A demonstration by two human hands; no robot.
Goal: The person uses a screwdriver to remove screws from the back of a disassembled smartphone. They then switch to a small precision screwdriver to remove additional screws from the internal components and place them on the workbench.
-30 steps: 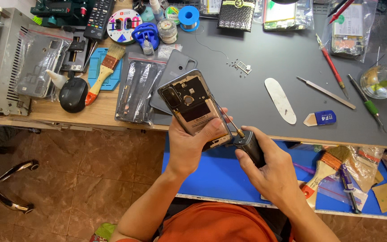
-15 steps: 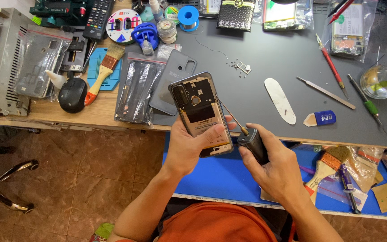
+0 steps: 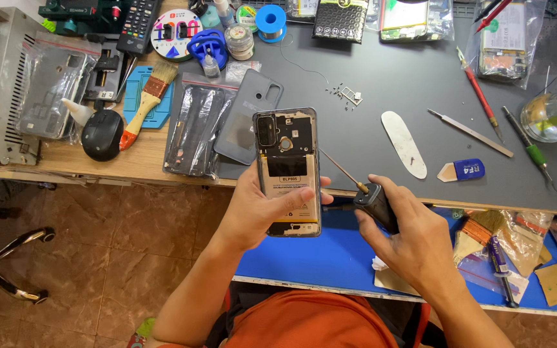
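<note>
An opened smartphone (image 3: 287, 173), its rear cover removed so that the battery and camera module are exposed, is held upright in the left hand (image 3: 256, 209) over the front edge of the grey work mat (image 3: 381, 71). The fingers are wrapped behind the phone body and the thumb is laid across the lower part of the battery, so the hand is closed firmly on the phone. A black electric screwdriver (image 3: 370, 200) is gripped in the right hand (image 3: 414, 241), with the fingers curled fully around its body; its thin bit is angled up and to the left, with the tip just beside the right edge of the phone. Whether the tip touches the phone cannot be determined. The detached grey back cover (image 3: 243, 116) lies on the mat just behind the phone, near a cluster of small screws (image 3: 343, 93). A white pry tool (image 3: 404, 143) rests on the mat to the right.
</note>
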